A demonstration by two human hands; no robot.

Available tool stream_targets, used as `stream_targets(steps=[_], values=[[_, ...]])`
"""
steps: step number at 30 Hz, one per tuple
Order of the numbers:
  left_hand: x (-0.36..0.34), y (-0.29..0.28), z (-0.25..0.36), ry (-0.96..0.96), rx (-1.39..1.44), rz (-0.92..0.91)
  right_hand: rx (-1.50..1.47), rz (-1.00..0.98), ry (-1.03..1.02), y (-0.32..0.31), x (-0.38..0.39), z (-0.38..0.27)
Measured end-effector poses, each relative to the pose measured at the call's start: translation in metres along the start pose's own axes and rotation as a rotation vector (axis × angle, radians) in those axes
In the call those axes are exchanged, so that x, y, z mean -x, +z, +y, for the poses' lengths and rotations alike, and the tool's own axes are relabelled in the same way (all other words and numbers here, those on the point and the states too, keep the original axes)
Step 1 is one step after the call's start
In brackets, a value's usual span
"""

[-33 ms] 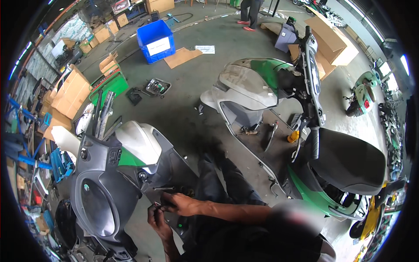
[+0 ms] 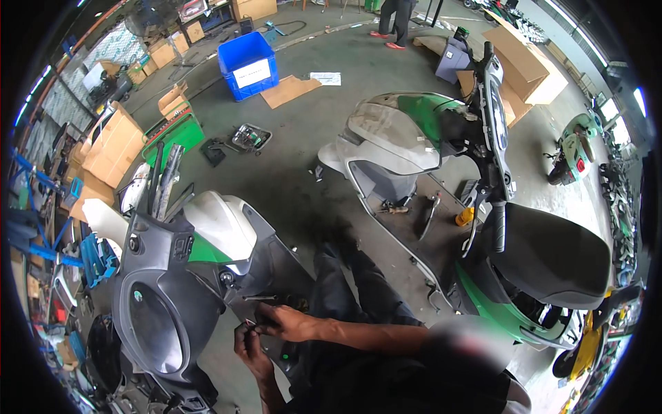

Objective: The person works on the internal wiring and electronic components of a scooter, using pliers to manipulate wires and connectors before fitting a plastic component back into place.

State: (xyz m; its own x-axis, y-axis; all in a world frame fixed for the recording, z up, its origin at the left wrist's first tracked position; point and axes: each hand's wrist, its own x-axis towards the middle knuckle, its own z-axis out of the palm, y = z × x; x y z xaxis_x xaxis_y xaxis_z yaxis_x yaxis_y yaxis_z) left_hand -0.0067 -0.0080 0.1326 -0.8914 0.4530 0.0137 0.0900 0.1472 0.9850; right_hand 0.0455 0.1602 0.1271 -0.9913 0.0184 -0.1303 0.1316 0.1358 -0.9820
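My left hand and my right hand meet low in the picture, fingertips almost touching. Both are closed in a pinch around something small, of which only a pale and reddish speck shows; the fingers hide its kind. Just left of them stands a partly dismantled scooter in grey, white and green. Its dark oval seat-shaped panel faces up. A thin metal rod-like piece lies just beyond my right hand, beside the scooter's side.
To the right stands a second white and green scooter with a raised black seat. Farther off are a blue bin, flat cardboard, a tray of tools, a green cart and cardboard boxes. Another person's legs show beyond.
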Motion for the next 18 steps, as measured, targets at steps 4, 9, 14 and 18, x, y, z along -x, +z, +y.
stream_targets(steps=[4,9,14,18], values=[[0.0,0.007,0.006,-0.032,0.042,0.042,-0.071,0.107,-0.075,0.002,0.003,-0.002],[-0.001,0.005,0.004,-0.094,0.092,0.03,0.047,0.197,-0.174,0.008,0.001,0.006],[0.001,0.005,0.005,-0.05,-0.055,0.037,0.047,0.208,-0.186,0.008,-0.002,0.013],[0.003,0.007,-0.001,-0.075,-0.005,0.099,-0.036,0.06,-0.102,0.003,-0.007,0.014]])
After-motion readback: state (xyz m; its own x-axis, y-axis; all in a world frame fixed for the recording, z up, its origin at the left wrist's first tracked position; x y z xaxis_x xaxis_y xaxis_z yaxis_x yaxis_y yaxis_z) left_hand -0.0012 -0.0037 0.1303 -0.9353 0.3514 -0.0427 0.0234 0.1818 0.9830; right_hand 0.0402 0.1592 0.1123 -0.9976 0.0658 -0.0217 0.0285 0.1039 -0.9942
